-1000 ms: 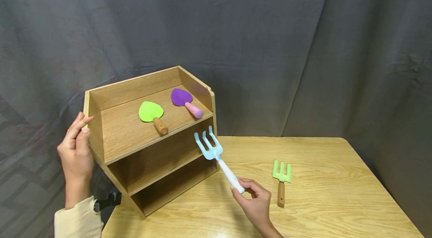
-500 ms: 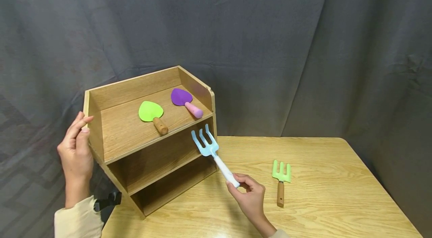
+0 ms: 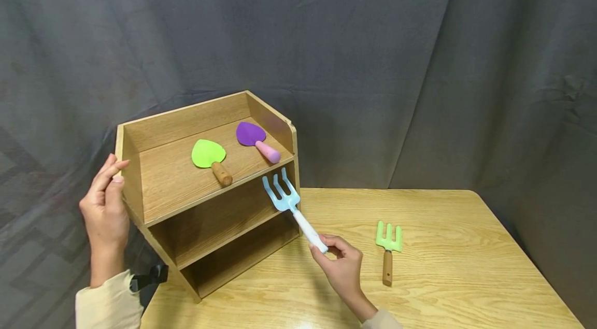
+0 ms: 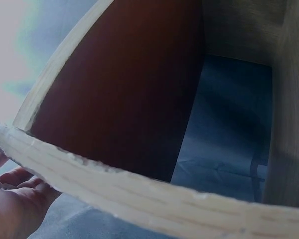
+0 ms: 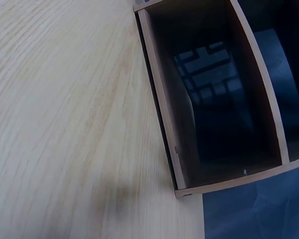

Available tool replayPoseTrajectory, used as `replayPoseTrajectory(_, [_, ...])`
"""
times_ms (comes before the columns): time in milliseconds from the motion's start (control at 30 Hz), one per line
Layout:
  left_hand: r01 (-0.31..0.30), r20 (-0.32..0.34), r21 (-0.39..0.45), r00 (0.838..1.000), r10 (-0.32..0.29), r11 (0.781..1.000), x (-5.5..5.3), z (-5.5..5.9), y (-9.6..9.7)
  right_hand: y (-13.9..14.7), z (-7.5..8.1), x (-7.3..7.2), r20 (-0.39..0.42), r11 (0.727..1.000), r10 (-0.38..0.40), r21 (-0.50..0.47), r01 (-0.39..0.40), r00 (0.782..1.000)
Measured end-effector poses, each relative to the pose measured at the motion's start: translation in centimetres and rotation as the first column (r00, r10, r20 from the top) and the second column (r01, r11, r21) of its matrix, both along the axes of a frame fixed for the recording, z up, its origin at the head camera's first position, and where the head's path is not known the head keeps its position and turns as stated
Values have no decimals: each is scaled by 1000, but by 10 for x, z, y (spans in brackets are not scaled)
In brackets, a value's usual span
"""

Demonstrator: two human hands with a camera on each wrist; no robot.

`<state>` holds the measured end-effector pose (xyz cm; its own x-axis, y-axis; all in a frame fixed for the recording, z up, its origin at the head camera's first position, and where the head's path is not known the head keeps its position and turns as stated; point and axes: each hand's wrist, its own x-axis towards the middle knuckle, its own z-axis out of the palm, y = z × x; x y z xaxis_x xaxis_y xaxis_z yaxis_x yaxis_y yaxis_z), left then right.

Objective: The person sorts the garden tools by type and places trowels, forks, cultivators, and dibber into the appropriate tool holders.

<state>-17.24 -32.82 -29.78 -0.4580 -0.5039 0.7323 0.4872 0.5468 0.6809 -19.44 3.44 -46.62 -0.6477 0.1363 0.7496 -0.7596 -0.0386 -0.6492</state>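
My right hand (image 3: 342,267) pinches the end of the white handle of a light-blue hand fork (image 3: 288,198). Its three tines point up and away, overlapping the right front of a wooden shelf unit (image 3: 172,202) in the head view. At the unit's left side panel rests my left hand (image 3: 106,210), fingers relaxed along the outside and fingertips at the edge; the left wrist view shows this hand (image 4: 17,201) beside the panel edge. On the top shelf lie a green trowel (image 3: 208,154) with a wooden handle and a purple trowel (image 3: 251,134) with a pink handle.
A green hand fork (image 3: 389,246) with a wooden handle lies on the wooden table (image 3: 448,267), right of my right hand. Below the top shelf, the unit has two open compartments facing me. A dark grey curtain (image 3: 354,70) hangs behind the table.
My right hand has carried the blue fork a little left and up, farther in front of the shelf unit. The left hand, trowels and green fork have stayed in place.
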Motion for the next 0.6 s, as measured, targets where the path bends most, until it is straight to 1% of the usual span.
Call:
replayPoseTrajectory(167, [-4,8,3,1000,4,1000,0,0,0,-3,3,-2,19,1000,-21,10,21,1000])
replayPoseTrajectory(400, [-2,15,21,1000,1,1000,-2,-2,-2,-9,7,-3,87,999,-35,24,33,996])
replayPoseTrajectory(600, [-1,14,22,1000,1,1000,-2,-2,-3,-15,9,-6,79,999,-27,21,26,996])
